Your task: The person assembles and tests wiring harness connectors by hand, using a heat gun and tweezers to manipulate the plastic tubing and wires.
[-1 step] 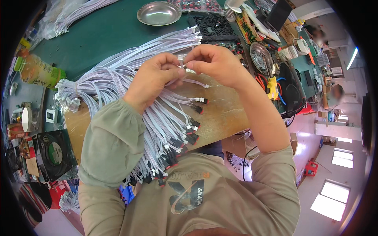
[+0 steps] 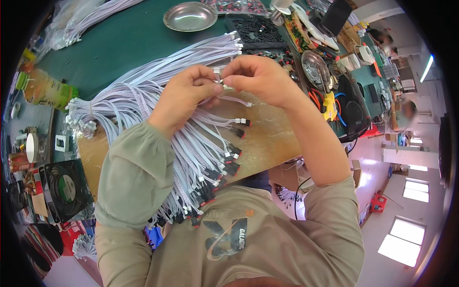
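Observation:
Over the cable pile, my left hand (image 2: 187, 98) pinches a small white plug connector (image 2: 217, 71) between thumb and finger. The connector points upward, and its wire disappears into the fingers. My right hand (image 2: 258, 79) meets it from the right, thumb and forefinger pressed together beside the connector; whatever they grip is too small to make out. Beneath both hands spreads a bundle of white flat cables (image 2: 138, 98) with white end connectors. Lower down, many cables end in black-and-red connectors (image 2: 232, 167). One loose white cable end (image 2: 247, 104) sticks out below my right hand.
The cables rest on a brown board (image 2: 267, 138) upon a green table (image 2: 114, 52). A metal dish (image 2: 190, 16) and a black parts tray (image 2: 258, 31) stand behind. At left are a bottle (image 2: 48, 91) and a black fan (image 2: 64, 189); yellow-handled pliers (image 2: 330, 106) lie right.

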Tool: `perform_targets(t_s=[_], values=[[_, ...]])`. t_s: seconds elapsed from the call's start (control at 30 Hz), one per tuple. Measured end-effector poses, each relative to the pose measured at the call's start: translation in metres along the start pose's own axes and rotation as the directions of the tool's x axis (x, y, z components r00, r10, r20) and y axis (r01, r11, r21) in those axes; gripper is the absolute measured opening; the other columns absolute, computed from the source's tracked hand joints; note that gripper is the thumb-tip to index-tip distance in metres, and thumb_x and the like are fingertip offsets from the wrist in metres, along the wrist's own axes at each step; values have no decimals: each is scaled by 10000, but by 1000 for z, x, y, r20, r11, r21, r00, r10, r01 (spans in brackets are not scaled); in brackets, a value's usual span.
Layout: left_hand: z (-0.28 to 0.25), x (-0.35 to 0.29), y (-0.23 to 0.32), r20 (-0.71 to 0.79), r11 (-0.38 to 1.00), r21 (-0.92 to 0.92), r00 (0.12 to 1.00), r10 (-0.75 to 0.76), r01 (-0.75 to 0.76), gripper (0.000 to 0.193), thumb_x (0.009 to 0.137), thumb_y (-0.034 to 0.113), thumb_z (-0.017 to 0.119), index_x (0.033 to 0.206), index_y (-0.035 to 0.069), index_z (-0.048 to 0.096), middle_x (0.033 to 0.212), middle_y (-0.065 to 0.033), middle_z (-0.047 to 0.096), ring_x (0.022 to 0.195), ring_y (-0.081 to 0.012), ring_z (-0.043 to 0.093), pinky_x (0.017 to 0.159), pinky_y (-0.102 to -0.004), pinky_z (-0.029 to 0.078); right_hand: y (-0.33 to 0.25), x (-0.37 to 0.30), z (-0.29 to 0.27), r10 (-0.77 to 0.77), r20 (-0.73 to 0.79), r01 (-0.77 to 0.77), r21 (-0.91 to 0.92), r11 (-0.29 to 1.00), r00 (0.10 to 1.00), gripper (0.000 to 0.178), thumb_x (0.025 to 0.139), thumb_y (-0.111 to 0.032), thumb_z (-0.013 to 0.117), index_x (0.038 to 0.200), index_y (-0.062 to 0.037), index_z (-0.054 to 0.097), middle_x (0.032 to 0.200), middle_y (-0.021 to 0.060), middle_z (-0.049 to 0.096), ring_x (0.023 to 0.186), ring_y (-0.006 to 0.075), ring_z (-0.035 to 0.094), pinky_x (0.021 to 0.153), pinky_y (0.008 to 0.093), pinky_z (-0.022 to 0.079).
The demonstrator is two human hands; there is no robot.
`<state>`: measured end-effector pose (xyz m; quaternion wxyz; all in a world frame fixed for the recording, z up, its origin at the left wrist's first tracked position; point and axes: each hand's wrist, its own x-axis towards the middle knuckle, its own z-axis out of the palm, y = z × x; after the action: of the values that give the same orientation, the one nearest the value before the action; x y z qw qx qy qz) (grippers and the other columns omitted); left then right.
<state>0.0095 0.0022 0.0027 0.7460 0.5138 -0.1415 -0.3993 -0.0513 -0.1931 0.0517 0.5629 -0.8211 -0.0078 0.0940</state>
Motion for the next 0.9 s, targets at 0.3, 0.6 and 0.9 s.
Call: perform_targets(t_s=[0.3,0.6,0.9], values=[[7,-1,-5,49,956,293,999,7,-21,302,789,35,735,1044,2,577,869,-27,622,779,-84,581,674,-232,485,25,-25,14,35,-92,-24,117,993,995,145,866,-110,675,974,-13,684,889,15,677,839,78,606,748,224,483],[12,-6,-4,48,964,263,999,24,-36,208,826,41,686,1019,-1,618,863,-5,621,737,-70,559,635,-216,455,32,-31,3,227,-104,-201,214,956,968,260,886,-262,657,1034,-51,694,886,25,678,788,109,611,708,266,490],[11,-5,-2,-13,948,316,999,-38,40,182,857,69,652,1024,-4,647,785,18,592,648,-58,520,591,-204,405,70,26,-41,-254,-529,-318,-760,567,810,304,823,-357,649,1017,-126,691,1003,80,624,908,281,637,768,408,519]])
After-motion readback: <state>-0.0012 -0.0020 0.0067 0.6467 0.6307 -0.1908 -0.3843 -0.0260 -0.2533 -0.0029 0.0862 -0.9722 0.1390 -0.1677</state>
